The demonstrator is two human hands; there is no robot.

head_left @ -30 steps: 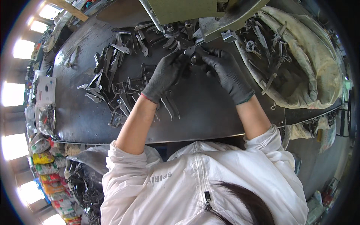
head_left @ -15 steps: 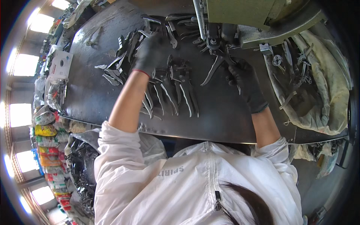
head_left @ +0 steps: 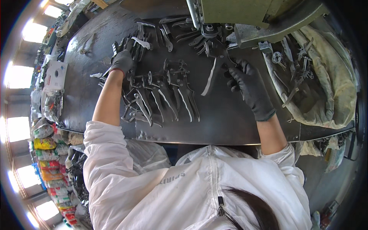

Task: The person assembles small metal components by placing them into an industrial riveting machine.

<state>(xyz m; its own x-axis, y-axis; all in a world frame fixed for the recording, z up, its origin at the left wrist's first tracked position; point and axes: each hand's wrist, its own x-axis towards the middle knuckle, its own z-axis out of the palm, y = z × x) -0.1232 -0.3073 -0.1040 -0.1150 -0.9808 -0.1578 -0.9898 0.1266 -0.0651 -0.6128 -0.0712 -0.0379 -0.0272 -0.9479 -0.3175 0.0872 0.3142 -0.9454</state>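
My left hand, in a dark grey glove, reaches into a pile of loose metal handle parts at the left. Its fingertips are hidden among the parts, so their grip does not show. My right hand, gloved too, is closed with bent fingers beside the press head, around a handle of a plier-like tool. The tool's top sits under the press and its pale lever hangs down to the left. Between my hands lies a row of similar plier-like tools, heads away from me and handles toward me.
A green press stands at the far right centre. Beside it a cloth-lined container holds small metal parts. More dark handles lie at the back. A white box sits on the left edge of the metal table.
My left hand has moved left and toward me, from above the row of tools onto the loose parts. My right hand stays beside the press; the view has shifted slightly.
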